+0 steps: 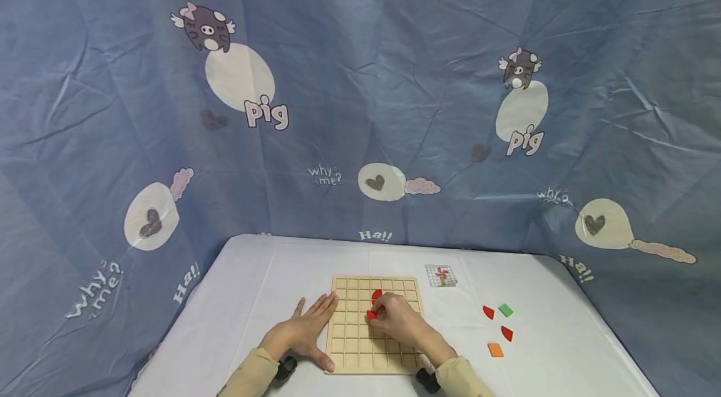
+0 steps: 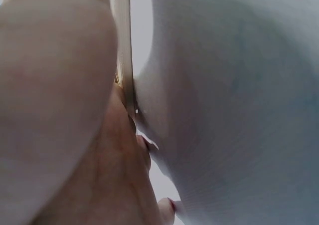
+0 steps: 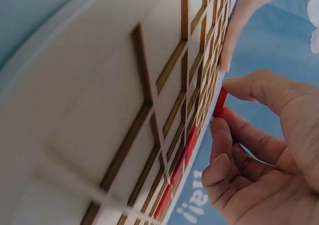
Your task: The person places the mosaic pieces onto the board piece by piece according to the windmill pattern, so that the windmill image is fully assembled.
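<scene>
Red flat wedge-shaped tile [image 1: 371, 315], pinched in the right hand [image 1: 398, 319], hovering over the pale wooden grid board [image 1: 352, 347], nearside of the red curved pieces [image 1: 377, 293] there; left hand [image 1: 306, 329] spread at the left edge!

The grid board [image 1: 349, 347] is set mid-bench [image 1: 563, 322], with the cloth [image 1: 338, 134] hung behind. The left hand [image 1: 306, 329] is laid along the board's left edge; above the board, a piece [image 1: 371, 315] is held in the right hand [image 1: 398, 320], before the seated pieces [image 1: 376, 293]. The card [image 1: 442, 275] is placed behind and right of the board. Farther right, four loose pieces [image 1: 506, 310] are spread: two behind, side by side, two before them.
</scene>
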Tool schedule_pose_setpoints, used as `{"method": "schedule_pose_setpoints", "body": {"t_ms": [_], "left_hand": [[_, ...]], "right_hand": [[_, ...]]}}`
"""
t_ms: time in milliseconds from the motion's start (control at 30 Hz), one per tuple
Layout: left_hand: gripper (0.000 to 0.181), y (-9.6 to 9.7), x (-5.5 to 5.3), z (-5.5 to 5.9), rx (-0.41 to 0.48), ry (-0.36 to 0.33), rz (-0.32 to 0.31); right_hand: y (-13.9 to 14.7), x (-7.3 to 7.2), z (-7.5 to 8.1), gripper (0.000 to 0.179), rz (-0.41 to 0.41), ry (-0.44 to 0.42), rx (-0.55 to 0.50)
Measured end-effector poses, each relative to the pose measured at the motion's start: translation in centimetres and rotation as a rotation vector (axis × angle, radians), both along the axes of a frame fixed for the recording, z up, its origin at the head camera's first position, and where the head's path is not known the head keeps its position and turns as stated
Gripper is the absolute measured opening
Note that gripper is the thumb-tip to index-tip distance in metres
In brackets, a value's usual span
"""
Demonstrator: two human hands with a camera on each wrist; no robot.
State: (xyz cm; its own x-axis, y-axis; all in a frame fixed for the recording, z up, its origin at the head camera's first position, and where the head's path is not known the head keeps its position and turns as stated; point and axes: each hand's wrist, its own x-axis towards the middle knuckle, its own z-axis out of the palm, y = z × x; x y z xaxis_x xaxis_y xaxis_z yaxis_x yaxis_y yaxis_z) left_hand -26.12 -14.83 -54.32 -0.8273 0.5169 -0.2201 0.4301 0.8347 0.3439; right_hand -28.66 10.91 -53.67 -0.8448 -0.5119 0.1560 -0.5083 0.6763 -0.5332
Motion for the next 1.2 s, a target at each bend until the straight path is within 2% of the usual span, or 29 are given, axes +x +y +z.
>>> {"method": "schedule_pose_setpoints", "body": {"t_ms": [367, 1200], "left_hand": [[0.138, 0.0, 0.1, 0.1, 0.006, 0.003, -0.007], [0.138, -0.1, 0.1, 0.0, 0.014, 0.002, -0.008]], "right_hand": [[-1.1, 0.3, -0.7, 0.016, 0.007, -0.08, 0.003], [-1.4, -0.5, -0.7, 0.013, 0.025, -0.022, 0.004]]}}
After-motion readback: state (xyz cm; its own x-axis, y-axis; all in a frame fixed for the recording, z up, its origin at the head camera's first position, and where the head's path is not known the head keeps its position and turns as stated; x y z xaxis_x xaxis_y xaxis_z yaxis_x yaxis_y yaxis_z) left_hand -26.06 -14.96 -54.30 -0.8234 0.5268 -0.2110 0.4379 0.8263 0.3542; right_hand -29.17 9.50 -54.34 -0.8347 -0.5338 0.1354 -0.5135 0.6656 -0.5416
